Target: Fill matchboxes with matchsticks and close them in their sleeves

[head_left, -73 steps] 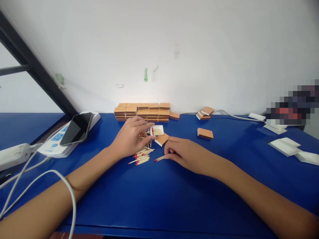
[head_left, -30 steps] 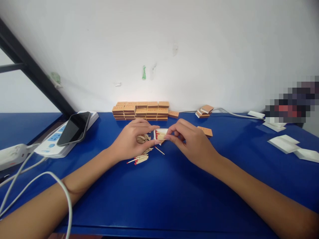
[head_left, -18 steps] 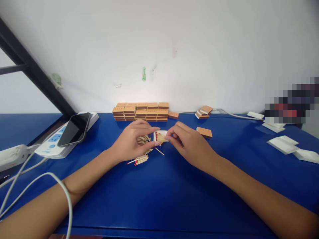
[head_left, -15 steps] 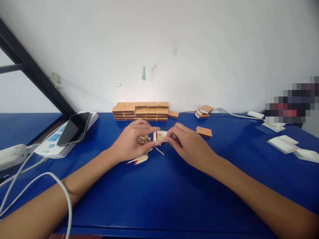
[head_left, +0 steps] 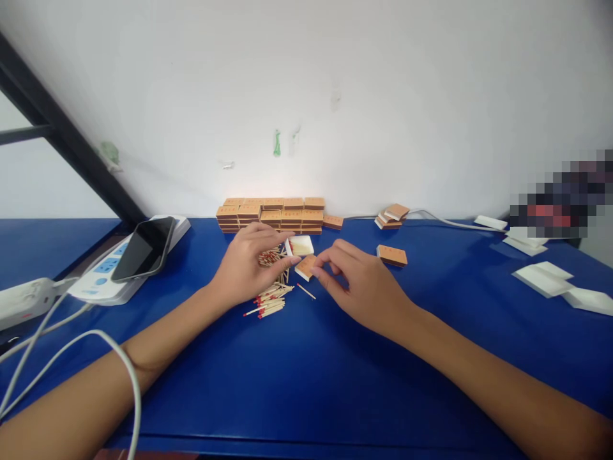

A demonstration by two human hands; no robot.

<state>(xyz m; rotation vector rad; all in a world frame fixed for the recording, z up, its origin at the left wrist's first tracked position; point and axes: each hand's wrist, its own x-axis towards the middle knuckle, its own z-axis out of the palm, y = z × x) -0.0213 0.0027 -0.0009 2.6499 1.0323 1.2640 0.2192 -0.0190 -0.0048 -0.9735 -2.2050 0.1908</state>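
My left hand (head_left: 246, 265) lies on a loose pile of red-tipped matches (head_left: 271, 300), its fingers curled over a bunch of them. Just past its fingertips a small white matchbox tray (head_left: 301, 245) with matches in it lies on the blue table (head_left: 297, 377). An orange matchbox sleeve (head_left: 305, 266) lies between my hands. My right hand (head_left: 357, 281) hovers beside the sleeve, with thumb and forefinger close to its right corner and nothing held. A single match (head_left: 306, 291) lies apart below the sleeve.
Stacked orange matchboxes (head_left: 272, 214) line the wall, with more (head_left: 393, 214) to the right and one box (head_left: 393, 255) lying alone. White trays (head_left: 546, 280) sit far right. At left a phone (head_left: 143, 248) rests on a power strip (head_left: 103, 275), and white cables (head_left: 71, 345) cross my left forearm.
The white tray has left both hands and now lies on the table further back. My right hand let go of it and dropped toward the orange sleeve. My left hand settled onto the matches.
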